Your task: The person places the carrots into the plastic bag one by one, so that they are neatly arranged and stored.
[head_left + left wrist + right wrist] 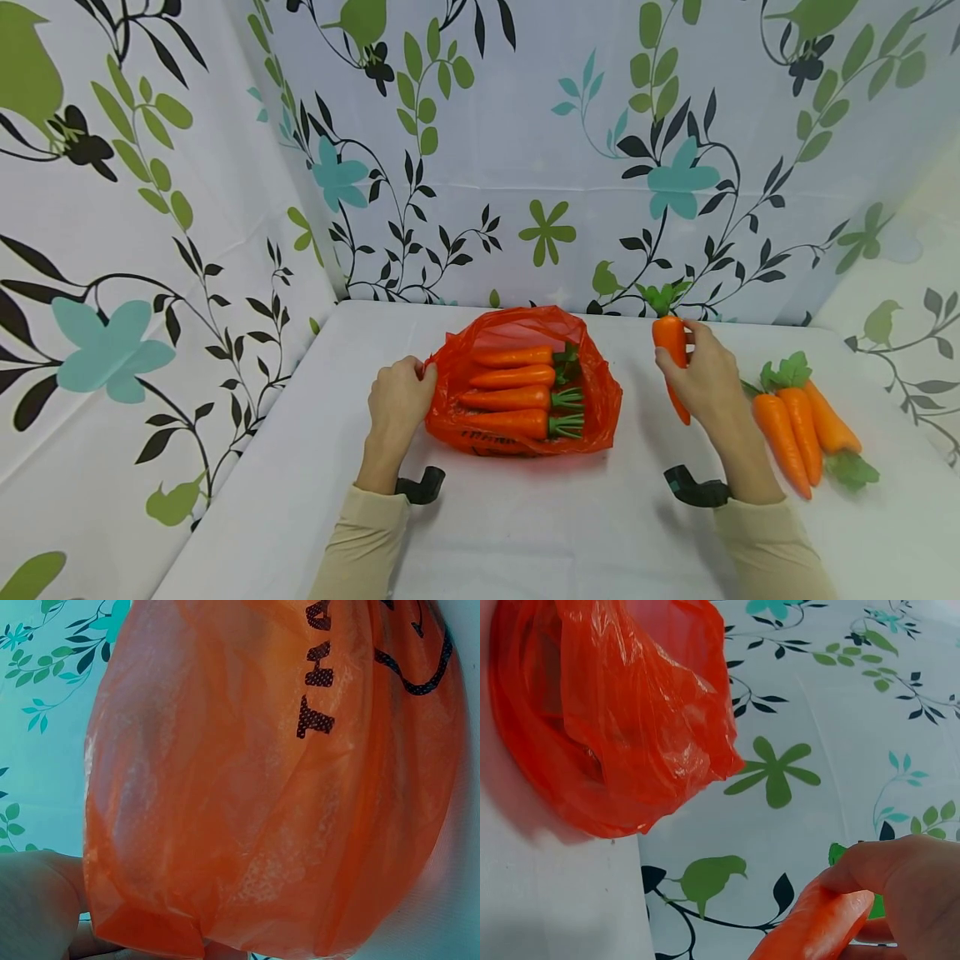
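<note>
Left hand (401,396): fingers pinching left edge of red bag (600,408), four carrots (512,398) inside. Right hand (705,371): fingers gripping single carrot (669,337) over bench (525,525), left of three loose carrots (801,425).

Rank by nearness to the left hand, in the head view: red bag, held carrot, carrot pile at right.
1. Red bag: pinched by the left hand.
2. Held carrot: in the right hand.
3. Carrot pile: farthest right.

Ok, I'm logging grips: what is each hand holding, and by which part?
Right hand: a carrot, by its upper part below the leaves. Left hand: the red bag, by its left edge.
</note>
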